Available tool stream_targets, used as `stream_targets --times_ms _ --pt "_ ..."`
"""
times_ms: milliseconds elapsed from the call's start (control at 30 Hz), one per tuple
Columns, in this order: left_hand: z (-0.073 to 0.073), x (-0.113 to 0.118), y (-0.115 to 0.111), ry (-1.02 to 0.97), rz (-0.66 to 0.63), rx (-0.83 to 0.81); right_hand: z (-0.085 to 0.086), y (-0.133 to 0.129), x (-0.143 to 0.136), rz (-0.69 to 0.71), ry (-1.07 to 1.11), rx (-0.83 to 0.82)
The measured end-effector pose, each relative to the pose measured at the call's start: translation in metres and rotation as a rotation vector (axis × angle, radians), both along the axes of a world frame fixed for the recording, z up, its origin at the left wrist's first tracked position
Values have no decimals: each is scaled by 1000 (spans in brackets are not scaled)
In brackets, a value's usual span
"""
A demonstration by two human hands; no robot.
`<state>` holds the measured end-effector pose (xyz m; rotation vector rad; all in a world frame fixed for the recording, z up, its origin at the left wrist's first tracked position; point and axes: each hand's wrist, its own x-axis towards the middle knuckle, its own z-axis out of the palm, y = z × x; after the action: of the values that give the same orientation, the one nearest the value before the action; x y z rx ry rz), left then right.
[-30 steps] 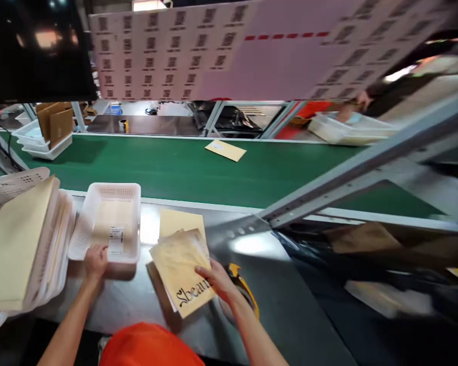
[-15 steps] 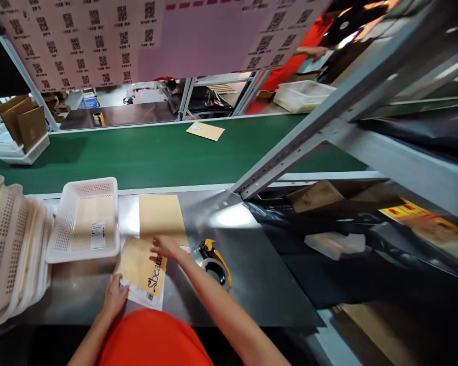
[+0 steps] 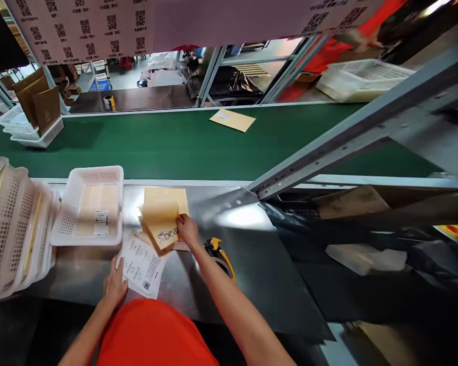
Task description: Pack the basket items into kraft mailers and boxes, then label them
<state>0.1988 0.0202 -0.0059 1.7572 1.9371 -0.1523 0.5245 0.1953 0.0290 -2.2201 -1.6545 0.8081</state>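
My right hand [image 3: 187, 230] pinches the edge of a tan paper envelope [image 3: 161, 223] with dark lettering, its upper part curling over. Under it, a plain tan envelope [image 3: 168, 194] lies flat on the metal bench. My left hand [image 3: 115, 283] is closed at the left edge of a white printed sheet [image 3: 141, 264] with small drawings and a code square. The sheet's top corner lies beneath tan paper. Just right of my right hand sits a yellow and black tape dispenser [image 3: 223, 259], partly covered by my forearm.
A white basket [image 3: 87, 236] holding a labelled tan packet stands left, beside stacked white baskets [image 3: 19, 234]. Behind the bench runs a green conveyor belt [image 3: 145, 147] carrying another envelope [image 3: 233, 120]. A slanted metal post [image 3: 313, 147] crosses the right side. A person in red is beyond.
My right hand has lifted the lettered envelope up and away from the white sheet, uncovering its printed face. My left hand stays at the sheet's edge. The view has shifted slightly.
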Motion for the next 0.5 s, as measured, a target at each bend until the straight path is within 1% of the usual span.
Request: stream_targets --times_ms 67,100,167,233,300,367,433,500 --pt "5 11 6 18 -57 -22 3 11 12 -55 -51 -19" --pt "7 15 8 33 -71 -38 4 11 12 -63 -76 -18" --pt "9 22 9 78 -88 -79 4 1 2 -20 -98 14" --pt "9 24 7 121 -109 -110 0 -23 -20 113 -71 51" --pt "7 21 2 137 -122 -118 -7 -56 -47 285 -15 55" --pt "5 17 -4 126 -119 -106 -15 -89 -73 407 27 49" --pt "2 13 -8 90 -100 -93 -22 -114 -93 447 31 52" --pt "-1 8 -9 16 -37 -66 -28 -126 -104 443 12 56"
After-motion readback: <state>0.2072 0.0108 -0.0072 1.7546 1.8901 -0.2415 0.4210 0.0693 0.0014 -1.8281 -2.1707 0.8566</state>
